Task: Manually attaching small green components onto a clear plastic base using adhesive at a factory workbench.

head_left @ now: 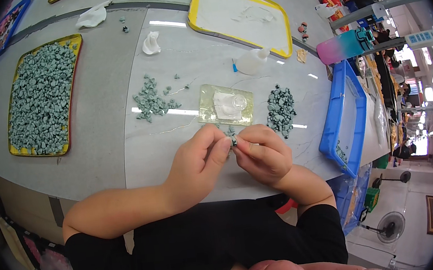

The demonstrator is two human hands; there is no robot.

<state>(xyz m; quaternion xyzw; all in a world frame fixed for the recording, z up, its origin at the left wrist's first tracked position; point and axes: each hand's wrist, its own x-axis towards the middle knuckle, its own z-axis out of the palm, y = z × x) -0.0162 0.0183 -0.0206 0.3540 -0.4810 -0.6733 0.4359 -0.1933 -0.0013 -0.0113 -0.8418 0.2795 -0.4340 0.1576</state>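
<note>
One small grey-green piece (234, 140) sits just below the frame's centre, pinched between the fingers of the left hand (196, 155) and the right hand (264, 155). Above, on the counter (147, 155), a translucent slab (205, 107) lies between a paler pile (152, 100), left, and a darker pile (280, 111), right.

White wall (416, 209) — lamps (429, 94); grey table (103, 115)

The tabletop (159, 146) looks glossy, the green pieces (280, 110) matt
</note>
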